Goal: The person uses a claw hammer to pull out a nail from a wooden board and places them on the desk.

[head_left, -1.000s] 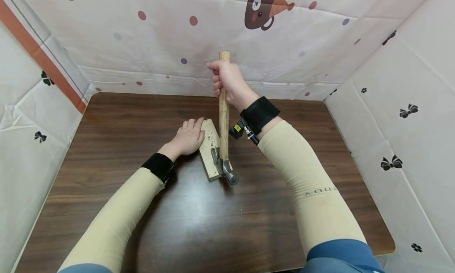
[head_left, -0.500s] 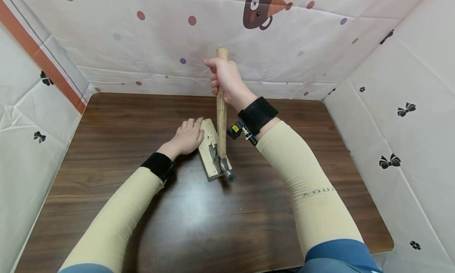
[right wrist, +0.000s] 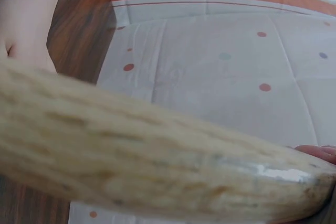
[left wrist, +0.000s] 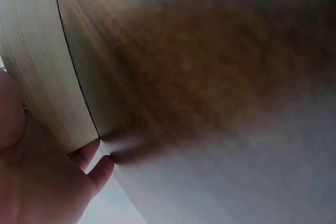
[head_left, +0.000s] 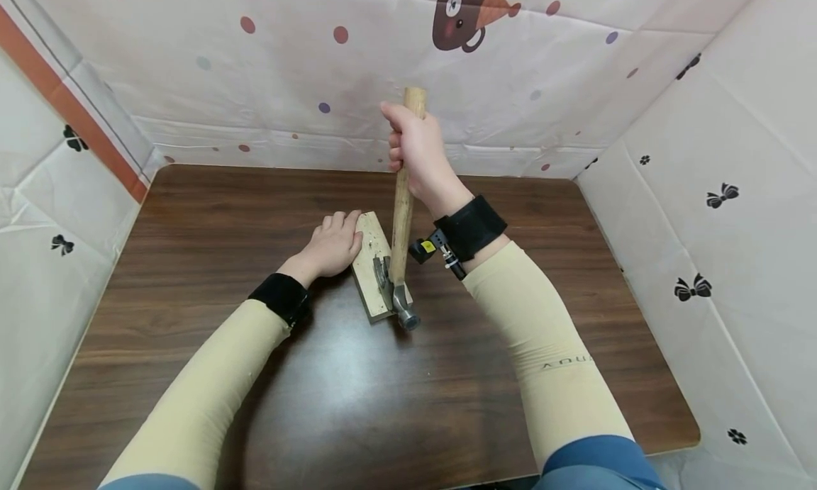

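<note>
A person's right hand (head_left: 416, 149) grips the top of a claw hammer (head_left: 401, 213) whose steel head rests on a small wooden block (head_left: 369, 266), while the left hand (head_left: 332, 247) steadies the block on a dark wood table (head_left: 383, 405).

The right hand's fingers are curled tightly round the upper end of the wooden handle, which stands nearly upright, tilted slightly to the right at the top; the claw lies against the block's upper face near its front end, the round striking face pointing toward the person. The left hand lies flat with relaxed fingers pressed against the block's left edge, holding nothing. The block sits near the table's centre, angled, with small marks on its face. Dotted and bow-printed sheeting (head_left: 268, 71) walls in the table on three sides.
</note>
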A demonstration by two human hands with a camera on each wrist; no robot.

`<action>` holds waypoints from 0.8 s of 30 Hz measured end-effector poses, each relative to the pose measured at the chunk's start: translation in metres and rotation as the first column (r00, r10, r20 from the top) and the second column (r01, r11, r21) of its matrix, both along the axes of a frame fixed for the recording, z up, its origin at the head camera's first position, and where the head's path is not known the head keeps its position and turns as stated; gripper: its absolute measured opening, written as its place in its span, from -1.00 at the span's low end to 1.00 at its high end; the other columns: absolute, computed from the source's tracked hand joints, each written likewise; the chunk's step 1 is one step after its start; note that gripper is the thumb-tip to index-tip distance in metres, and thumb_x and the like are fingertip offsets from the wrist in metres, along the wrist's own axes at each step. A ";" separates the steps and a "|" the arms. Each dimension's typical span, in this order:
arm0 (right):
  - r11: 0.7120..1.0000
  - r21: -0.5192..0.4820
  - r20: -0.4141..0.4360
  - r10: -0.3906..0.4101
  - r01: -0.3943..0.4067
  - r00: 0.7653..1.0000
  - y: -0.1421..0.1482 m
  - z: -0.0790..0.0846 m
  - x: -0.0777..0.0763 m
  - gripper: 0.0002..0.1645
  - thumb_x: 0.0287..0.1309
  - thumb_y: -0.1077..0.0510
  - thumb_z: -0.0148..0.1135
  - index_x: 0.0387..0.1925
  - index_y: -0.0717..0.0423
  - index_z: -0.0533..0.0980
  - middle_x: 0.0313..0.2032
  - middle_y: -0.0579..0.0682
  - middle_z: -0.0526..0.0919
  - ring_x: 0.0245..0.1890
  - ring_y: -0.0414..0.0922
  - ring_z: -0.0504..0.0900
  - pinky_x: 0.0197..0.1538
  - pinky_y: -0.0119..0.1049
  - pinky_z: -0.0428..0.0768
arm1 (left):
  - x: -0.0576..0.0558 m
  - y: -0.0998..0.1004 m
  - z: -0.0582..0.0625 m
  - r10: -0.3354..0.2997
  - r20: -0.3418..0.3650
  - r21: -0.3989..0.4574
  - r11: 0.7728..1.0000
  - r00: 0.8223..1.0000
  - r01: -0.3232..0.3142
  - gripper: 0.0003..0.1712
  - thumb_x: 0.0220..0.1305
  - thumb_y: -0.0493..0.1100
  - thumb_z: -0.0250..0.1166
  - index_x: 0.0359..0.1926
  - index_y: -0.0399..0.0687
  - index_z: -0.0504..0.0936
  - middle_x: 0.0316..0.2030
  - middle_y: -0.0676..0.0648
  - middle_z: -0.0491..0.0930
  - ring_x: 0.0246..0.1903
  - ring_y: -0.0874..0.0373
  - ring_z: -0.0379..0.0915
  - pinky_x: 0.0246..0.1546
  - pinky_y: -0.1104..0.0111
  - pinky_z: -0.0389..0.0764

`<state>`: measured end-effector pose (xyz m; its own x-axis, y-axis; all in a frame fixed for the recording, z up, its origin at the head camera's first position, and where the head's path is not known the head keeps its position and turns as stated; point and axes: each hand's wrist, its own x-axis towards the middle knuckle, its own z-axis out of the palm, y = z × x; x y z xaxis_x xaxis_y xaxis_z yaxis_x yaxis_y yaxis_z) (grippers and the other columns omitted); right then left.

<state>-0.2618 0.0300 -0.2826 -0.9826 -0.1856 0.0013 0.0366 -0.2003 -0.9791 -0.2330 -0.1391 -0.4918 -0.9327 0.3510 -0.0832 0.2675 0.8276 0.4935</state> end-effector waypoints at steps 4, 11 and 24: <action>1.000 -0.014 -0.003 -0.022 0.022 1.000 0.005 -0.002 -0.001 -0.48 0.62 0.07 0.13 -0.56 0.02 0.25 -0.68 -0.17 0.10 -0.73 -0.27 0.14 -0.55 -0.42 0.21 | 0.003 0.000 0.007 -0.002 0.004 -0.025 1.000 1.000 0.002 -0.28 0.72 0.01 -0.25 0.69 -0.22 -0.03 0.47 -0.42 0.14 0.45 -0.37 0.04 0.38 -0.25 0.21; 0.999 -0.023 -0.039 -0.026 0.025 0.999 0.009 -0.003 0.005 -0.49 0.62 0.05 0.15 -0.54 0.01 0.27 -0.67 -0.15 0.10 -0.72 -0.25 0.13 -0.56 -0.42 0.22 | 0.003 0.001 0.006 0.000 0.011 -0.016 1.000 1.000 0.000 -0.28 0.71 0.02 -0.24 0.70 -0.21 -0.04 0.47 -0.41 0.14 0.46 -0.37 0.03 0.38 -0.25 0.20; 0.989 -0.145 -0.188 -0.059 0.031 0.981 0.036 0.004 0.055 -0.44 0.54 0.10 0.20 -0.62 -0.03 0.21 -0.73 -0.16 0.04 -0.78 -0.27 0.05 -0.62 -0.38 0.16 | 0.006 0.002 0.011 0.004 0.019 -0.013 1.000 1.000 -0.004 -0.29 0.72 0.02 -0.27 0.70 -0.19 -0.04 0.48 -0.41 0.12 0.46 -0.37 0.02 0.39 -0.25 0.19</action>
